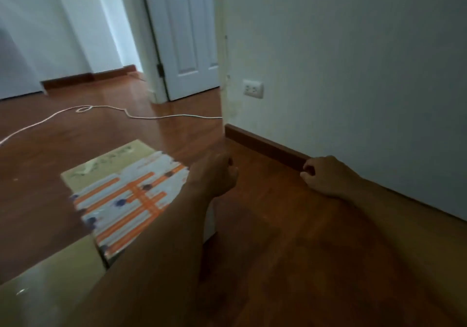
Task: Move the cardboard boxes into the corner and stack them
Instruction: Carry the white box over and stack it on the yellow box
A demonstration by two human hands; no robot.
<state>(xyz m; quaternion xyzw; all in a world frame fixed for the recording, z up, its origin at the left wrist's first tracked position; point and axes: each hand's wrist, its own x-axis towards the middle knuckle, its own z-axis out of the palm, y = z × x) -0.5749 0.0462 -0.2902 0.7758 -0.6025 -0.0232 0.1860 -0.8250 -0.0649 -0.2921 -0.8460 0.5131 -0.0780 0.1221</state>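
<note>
A cardboard box [121,190] with orange and white tape across its top lies on the wooden floor at centre left. A plain cardboard surface [50,281] fills the lower left corner of the view, nearer to me. My left hand [214,175] hovers just past the taped box's right edge, fingers curled, holding nothing. My right hand [326,177] is stretched out over the floor close to the baseboard, fingers loosely curled and empty. My left forearm hides part of the taped box.
A white wall [353,74] with a socket [253,89] and dark baseboard [265,147] runs along the right. A white cable [151,117] trails across the floor. A white door [187,36] stands open at the back behind the wall's end.
</note>
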